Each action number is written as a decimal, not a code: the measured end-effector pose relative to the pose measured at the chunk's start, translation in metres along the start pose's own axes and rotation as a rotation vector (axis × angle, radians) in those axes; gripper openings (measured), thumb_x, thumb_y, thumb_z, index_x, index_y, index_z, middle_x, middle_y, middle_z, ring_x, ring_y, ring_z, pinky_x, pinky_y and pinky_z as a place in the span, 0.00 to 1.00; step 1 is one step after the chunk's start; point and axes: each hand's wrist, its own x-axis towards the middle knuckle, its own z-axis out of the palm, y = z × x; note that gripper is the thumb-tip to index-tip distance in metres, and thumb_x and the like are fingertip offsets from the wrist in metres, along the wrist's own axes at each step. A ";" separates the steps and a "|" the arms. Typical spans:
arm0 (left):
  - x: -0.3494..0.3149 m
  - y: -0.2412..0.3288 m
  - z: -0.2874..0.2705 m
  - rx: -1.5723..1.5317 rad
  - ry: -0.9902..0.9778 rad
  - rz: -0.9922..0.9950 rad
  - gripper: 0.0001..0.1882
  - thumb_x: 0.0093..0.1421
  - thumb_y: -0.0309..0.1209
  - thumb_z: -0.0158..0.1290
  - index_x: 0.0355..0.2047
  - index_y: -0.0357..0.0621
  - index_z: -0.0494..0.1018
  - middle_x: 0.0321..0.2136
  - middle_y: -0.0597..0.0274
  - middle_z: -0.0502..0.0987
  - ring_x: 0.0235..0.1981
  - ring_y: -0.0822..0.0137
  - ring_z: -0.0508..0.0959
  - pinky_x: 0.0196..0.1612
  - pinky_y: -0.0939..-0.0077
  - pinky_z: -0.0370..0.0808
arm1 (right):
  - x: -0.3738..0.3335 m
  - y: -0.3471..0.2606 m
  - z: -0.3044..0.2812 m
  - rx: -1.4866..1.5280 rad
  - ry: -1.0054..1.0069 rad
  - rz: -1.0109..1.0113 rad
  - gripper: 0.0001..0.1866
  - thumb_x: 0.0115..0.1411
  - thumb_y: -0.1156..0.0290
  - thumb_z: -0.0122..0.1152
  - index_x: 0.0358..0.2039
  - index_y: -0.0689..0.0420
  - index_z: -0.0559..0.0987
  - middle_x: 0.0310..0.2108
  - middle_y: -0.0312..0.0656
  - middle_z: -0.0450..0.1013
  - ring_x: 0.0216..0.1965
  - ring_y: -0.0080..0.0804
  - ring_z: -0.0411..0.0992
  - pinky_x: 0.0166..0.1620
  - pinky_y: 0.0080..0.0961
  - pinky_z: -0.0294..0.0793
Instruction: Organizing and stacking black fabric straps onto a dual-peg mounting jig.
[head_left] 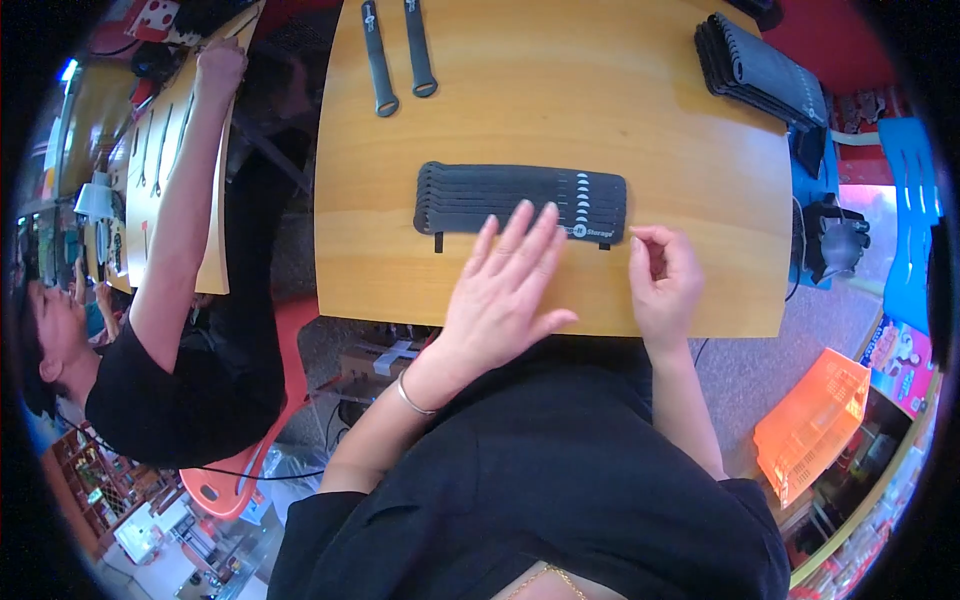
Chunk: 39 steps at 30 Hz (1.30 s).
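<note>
A row of overlapping dark grey straps [500, 185] with rounded left ends lies on the wooden table in front of me. White marks and lettering run down near its right end. Two short black tabs [438, 243] stick out from under its near edge. My left hand [505, 285] is open, palm down, its fingertips over the near edge of the straps. Just right of the row, my right hand [665, 285] is closed with the fingers curled toward the thumb. Whatever it may hold is hidden.
Two loose grey straps [375, 60] lie at the far left of the table [560, 90]. A stack of dark straps [765, 75] sits at the far right corner. Another person [190, 390] works at a table on the left. An orange basket [812, 425] stands at the lower right.
</note>
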 end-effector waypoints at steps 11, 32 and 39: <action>0.010 0.010 0.019 0.115 -0.152 0.045 0.43 0.55 0.62 0.43 0.61 0.40 0.59 0.65 0.58 0.53 0.68 0.51 0.46 0.66 0.45 0.38 | 0.000 -0.001 0.005 -0.160 -0.007 -0.205 0.10 0.51 0.86 0.55 0.32 0.60 0.80 0.34 0.41 0.71 0.27 0.26 0.72 0.26 0.19 0.72; 0.022 0.011 0.006 0.015 -0.084 0.119 0.36 0.49 0.47 0.60 0.55 0.43 0.66 0.59 0.57 0.64 0.61 0.55 0.62 0.63 0.45 0.50 | 0.001 0.001 0.004 -0.153 -0.065 -0.221 0.12 0.48 0.86 0.55 0.31 0.59 0.82 0.32 0.42 0.71 0.30 0.32 0.73 0.31 0.23 0.72; 0.099 -0.091 -0.045 0.213 0.556 -0.192 0.13 0.53 0.30 0.57 0.39 0.41 0.71 0.31 0.52 0.73 0.33 0.51 0.75 0.37 0.58 0.71 | 0.001 -0.007 -0.002 -0.033 -0.040 -0.124 0.09 0.53 0.85 0.54 0.33 0.60 0.80 0.32 0.38 0.70 0.25 0.21 0.67 0.27 0.16 0.67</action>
